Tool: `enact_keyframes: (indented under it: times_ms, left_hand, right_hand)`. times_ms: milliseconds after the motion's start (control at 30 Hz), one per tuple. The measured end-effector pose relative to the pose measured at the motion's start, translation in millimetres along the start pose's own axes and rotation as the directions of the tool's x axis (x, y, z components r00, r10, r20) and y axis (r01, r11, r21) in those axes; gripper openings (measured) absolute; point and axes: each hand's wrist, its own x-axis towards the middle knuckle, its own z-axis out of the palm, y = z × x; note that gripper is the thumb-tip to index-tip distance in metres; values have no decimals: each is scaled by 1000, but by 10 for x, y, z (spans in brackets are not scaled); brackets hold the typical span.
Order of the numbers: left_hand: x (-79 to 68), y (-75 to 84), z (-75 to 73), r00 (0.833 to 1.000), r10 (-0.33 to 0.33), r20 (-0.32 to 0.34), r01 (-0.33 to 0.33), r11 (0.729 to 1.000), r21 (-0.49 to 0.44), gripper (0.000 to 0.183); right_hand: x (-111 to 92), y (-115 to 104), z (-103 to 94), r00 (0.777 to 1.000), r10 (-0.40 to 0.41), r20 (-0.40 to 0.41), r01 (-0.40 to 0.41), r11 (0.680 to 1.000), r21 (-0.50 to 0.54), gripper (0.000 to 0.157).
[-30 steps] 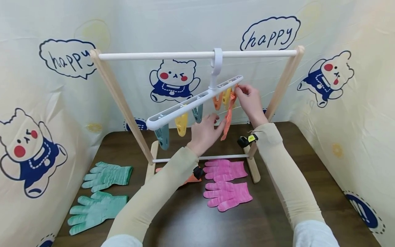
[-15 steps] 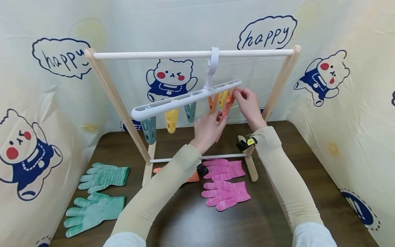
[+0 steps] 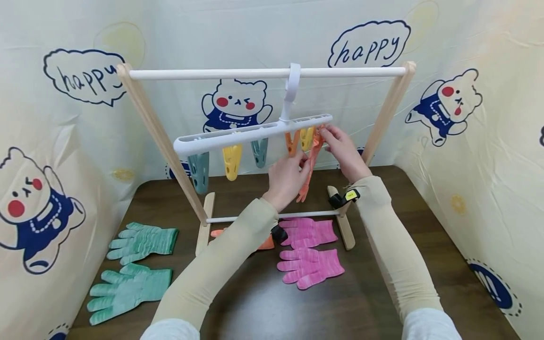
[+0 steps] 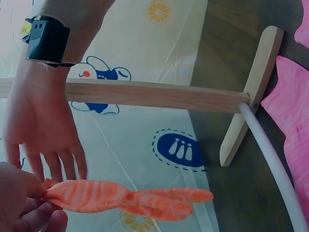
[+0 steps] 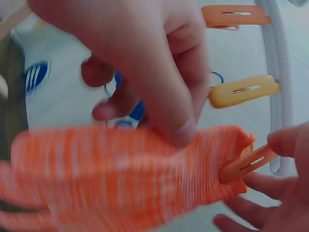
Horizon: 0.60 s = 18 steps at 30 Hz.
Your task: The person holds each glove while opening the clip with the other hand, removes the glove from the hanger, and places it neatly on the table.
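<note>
An orange striped knit glove (image 3: 313, 158) hangs from the right end of a white clip hanger (image 3: 238, 134), fingers downward. My left hand (image 3: 285, 182) pinches the glove along its edge, its thumb lying on the fabric in the right wrist view. At the cuff, my right hand (image 3: 345, 150) pinches an orange clothespin (image 5: 248, 163) between thumb and fingers. That clothespin overlaps the cuff. A yellow clothespin (image 5: 245, 91) and another orange clothespin (image 5: 236, 15) hang beside it. In the left wrist view the glove (image 4: 96, 195) stretches away from my left fingers.
The hanger hooks over the white top bar (image 3: 204, 74) of a wooden rack (image 3: 163, 146). Grey-green clothespins (image 3: 199, 172) and a yellow clothespin (image 3: 232, 163) hang on its left half. Two green gloves (image 3: 131, 290), two pink gloves (image 3: 312, 268) and an orange glove (image 3: 267, 243) lie on the table.
My left hand has moved up and taken hold of the glove's edge. The hanger has swung, its left end moving left and away. My right hand has stayed at the clothespin, slightly lower.
</note>
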Motion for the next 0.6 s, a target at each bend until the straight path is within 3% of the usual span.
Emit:
enact_keyframes:
  times_ms: [100, 233, 400, 600]
  left_hand:
    - [-13, 4, -4, 1000, -4, 13, 4, 1000, -20, 18]
    - [-27, 4, 2, 1000, 3, 20, -3, 999, -33, 18]
    - [-38, 8, 3, 1000, 23, 21, -22, 999, -48, 18]
    - [-42, 21, -16, 999, 34, 9, -34, 998, -44, 19]
  right_hand:
    - [7, 39, -29, 990, 26, 137, -42, 993, 114, 53]
    - [34, 117, -70, 978, -4, 207, -50, 965, 256, 47]
    - [45, 178, -105, 977, -10, 214, -73, 923, 377, 31]
    - [30, 161, -89, 978, 20, 207, -130, 835, 534, 25]
